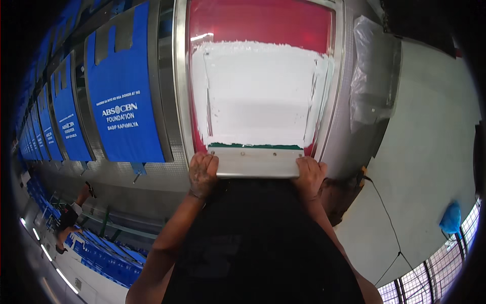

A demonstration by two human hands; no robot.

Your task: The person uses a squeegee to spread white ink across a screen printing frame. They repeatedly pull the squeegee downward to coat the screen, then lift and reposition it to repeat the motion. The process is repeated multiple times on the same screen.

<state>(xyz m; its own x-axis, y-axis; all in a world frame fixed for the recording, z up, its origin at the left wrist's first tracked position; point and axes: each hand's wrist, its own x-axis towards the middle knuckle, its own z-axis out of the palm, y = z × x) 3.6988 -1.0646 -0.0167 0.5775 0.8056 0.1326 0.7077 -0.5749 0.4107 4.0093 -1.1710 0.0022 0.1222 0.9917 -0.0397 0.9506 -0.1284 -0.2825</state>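
Note:
A wide metal-backed squeegee (258,164) with a green blade edge lies across the near end of a screen-printing frame (180,76). My left hand (203,175) grips its left end, fingers curled over the top edge. At the opposite end, my right hand (310,176) holds on the same way. Beyond the blade, a rough-edged block of white ink (258,96) covers most of the screen, thicker and streaked along both sides. Red screen surface (258,23) shows at the far end and in strips beside the ink. Whatever lies under the screen is hidden.
To the left, blue fabric pieces (129,116) with white print lie in a row along a long table. Crumpled clear plastic (367,76) lies right of the frame. A dark cable (385,202) and a blue bag (450,219) are farther right. Another person (71,218) walks at lower left.

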